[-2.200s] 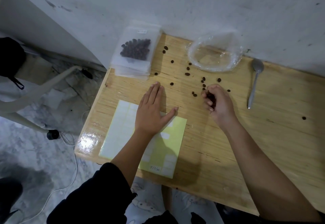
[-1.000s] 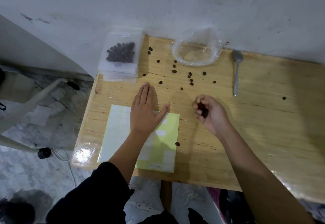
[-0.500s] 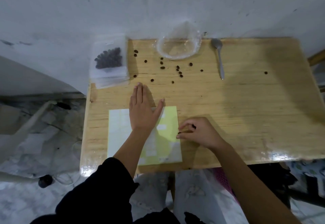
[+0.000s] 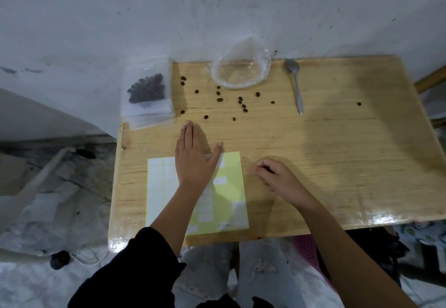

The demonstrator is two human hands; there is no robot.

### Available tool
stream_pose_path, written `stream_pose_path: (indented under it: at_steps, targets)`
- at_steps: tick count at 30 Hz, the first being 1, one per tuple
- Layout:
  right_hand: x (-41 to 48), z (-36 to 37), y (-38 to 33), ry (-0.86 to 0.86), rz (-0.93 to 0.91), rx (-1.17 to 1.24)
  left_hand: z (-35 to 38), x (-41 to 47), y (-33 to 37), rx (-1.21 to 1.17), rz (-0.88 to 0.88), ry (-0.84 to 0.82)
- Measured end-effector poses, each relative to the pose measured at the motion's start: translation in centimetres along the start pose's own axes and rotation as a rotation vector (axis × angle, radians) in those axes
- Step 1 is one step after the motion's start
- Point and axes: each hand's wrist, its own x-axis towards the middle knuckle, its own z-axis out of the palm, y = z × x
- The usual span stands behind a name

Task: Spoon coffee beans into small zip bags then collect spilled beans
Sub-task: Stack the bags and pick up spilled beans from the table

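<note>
Right fingers (image 4: 261, 172): curled in tight, tips bunched; dark held beans (image 4: 267, 169) show inside the curl.
Right hand (image 4: 282, 179): knuckles up, low over the near-middle table (image 4: 337, 162), just right of the sticker sheet (image 4: 229, 191).
Left fingers (image 4: 189, 136): straight, together, thumb splayed; gripping nothing.
Left hand (image 4: 193, 160): flat, palm on the sheet's far edge, fingertips on bare wood.
Spilled beans (image 4: 241, 104): scattered over the far middle, between zip bag and spoon; a lone bean (image 4: 359, 103) sits well apart, far right.
Handling: likely tiny, light, hard, smooth, quick to roll. Pinch each from above with thumb and forefinger, or sweep into a pile. A loose fist may leak.
Zip bag (image 4: 147, 89): far left, flat on top of a stack of bags (image 4: 149, 117), with a clump of beans inside; seal cannot be told.
Clear plastic bag (image 4: 241, 71): far centre against the wall, mouth open, looks empty.
Spoon (image 4: 295, 85): just right of that bag, bowl toward the wall, empty.
</note>
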Motion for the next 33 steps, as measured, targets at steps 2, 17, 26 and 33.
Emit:
stream_pose_path:
  at_steps: [2,17,26,33]
  targets:
    - [0.9,-0.2,-0.5,0.055,0.149,0.394,0.0,0.0,0.0,0.001,-0.002,0.002]
    - [11.0,-2.3,-6.5,0.159,-0.136,-0.112,-0.1,0.0,0.7,-0.002,-0.061,0.006]
    - [12.2,-2.9,-5.8,-0.014,-0.343,-0.559,0.0,0.2,0.8,-0.033,-0.088,0.044]
    - [12.5,-2.6,-5.9,-0.038,-0.39,-0.787,0.3,0.2,0.7,-0.034,-0.081,0.066]
